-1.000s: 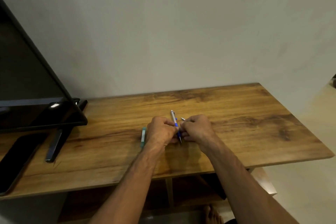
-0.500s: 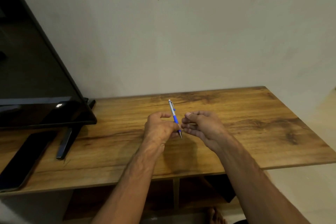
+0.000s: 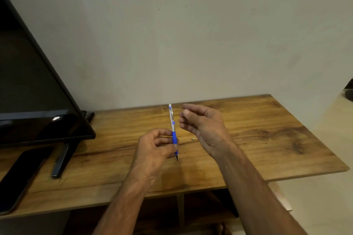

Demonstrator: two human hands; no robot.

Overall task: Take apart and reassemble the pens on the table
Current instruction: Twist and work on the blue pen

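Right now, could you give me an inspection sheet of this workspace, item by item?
Surface: wooden table, with a shelf below.
Job's things: one pen with a blue grip, held with its tip towards the person; a small pale bit lies on the table, too small to identify.
Clutter: dark phone lying flat at the left edge.
Hands: left hand pinches the pen at its blue grip; right hand is loosely curled beside the pen, apart from it, nothing seen in it.
Cables: nothing seen.
Surroundings: black screen on a stand at the left; plain wall behind.
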